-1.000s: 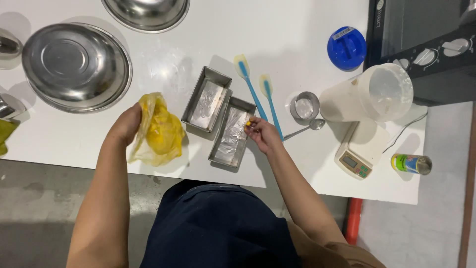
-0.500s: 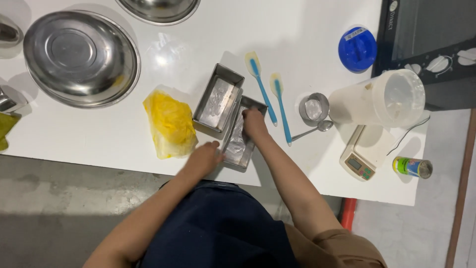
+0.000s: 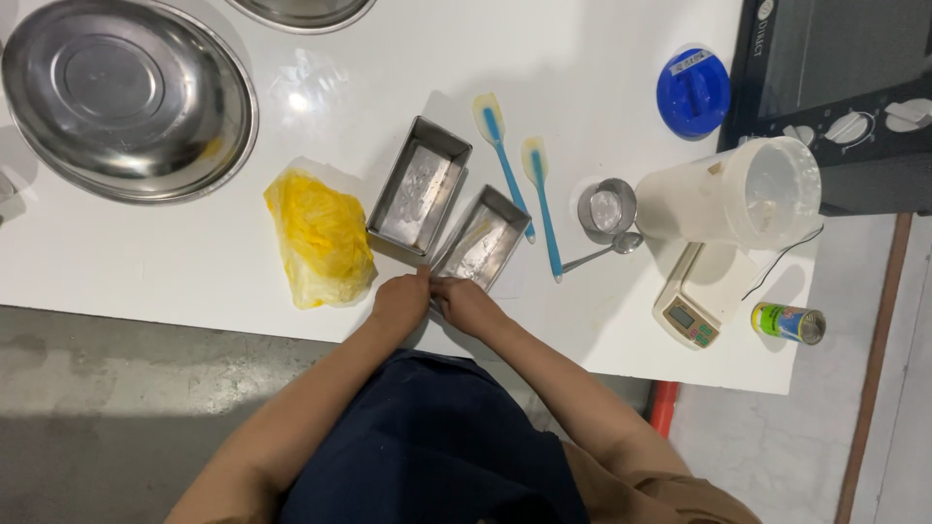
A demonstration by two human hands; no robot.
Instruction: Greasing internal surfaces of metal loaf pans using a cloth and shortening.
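Two rectangular metal loaf pans lie side by side on the white table. My left hand and my right hand meet at the near end of the right pan, fingers pinched on its rim or lining; which of the two I cannot tell. The left pan sits untouched just beyond. A yellow plastic bag lies to the left of my left hand, free on the table.
Two blue-handled spatulas lie right of the pans, then a small metal cup with a spoon, a white plastic jug on a scale, a can, a blue lid. A large steel bowl sits far left.
My left hand let go of the yellow bag and moved right to the near end of the right pan. My right hand drew back from the pan's far part to meet it.
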